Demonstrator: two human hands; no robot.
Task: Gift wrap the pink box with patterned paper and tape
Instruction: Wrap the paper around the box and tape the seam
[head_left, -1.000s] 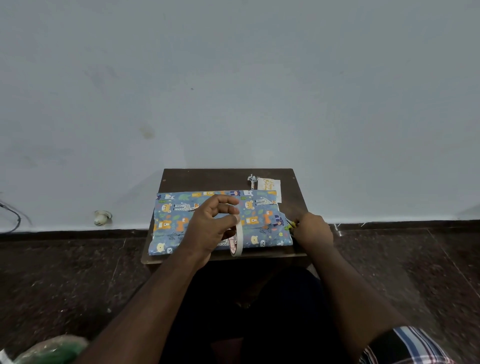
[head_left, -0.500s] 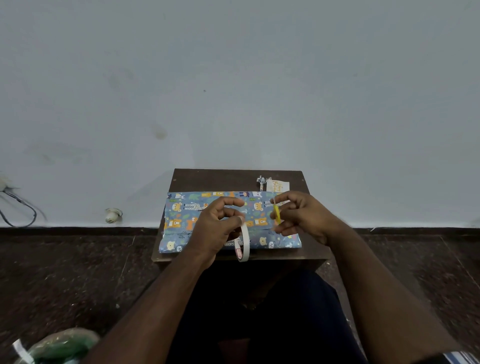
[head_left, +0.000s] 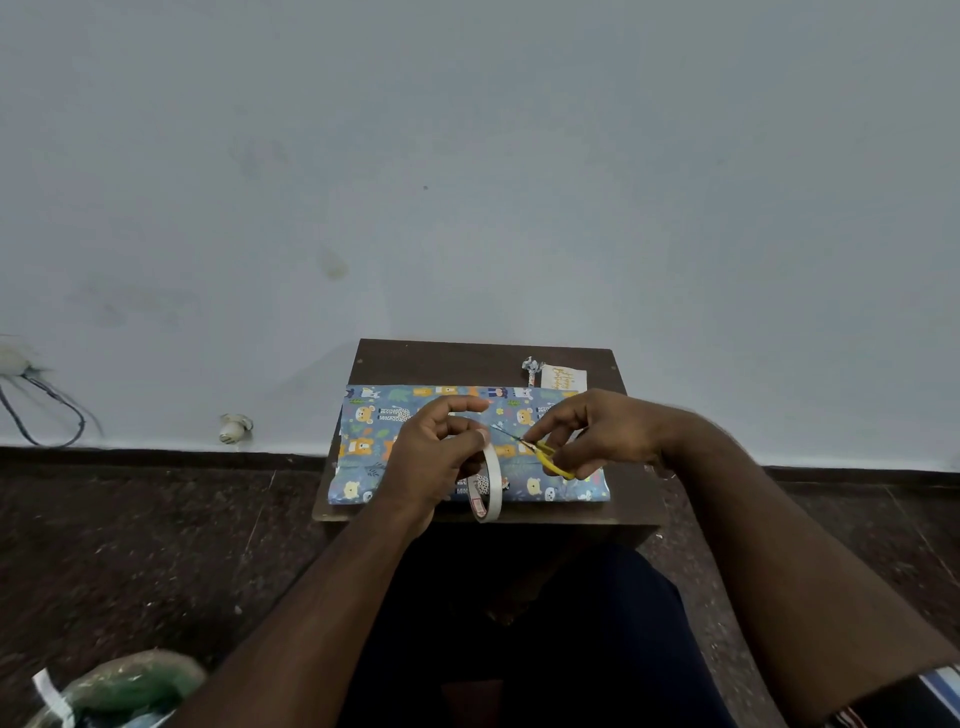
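**Cutting a strip of tape**

The box, already covered in patterned paper, lies flat on the small table. Above it the left hand pinches the tape roll with curled fingers, and the right hand grips yellow scissors, blades toward the left thumb. Next, likely: snip the drawn strip cleanly and press it over the seam.

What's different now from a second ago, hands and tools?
The right hand came in from the box's right edge with the small yellow scissors, bringing the blades up to the left hand. The left hand kept holding the tape roll over the wrapped box, which stayed on the small table.
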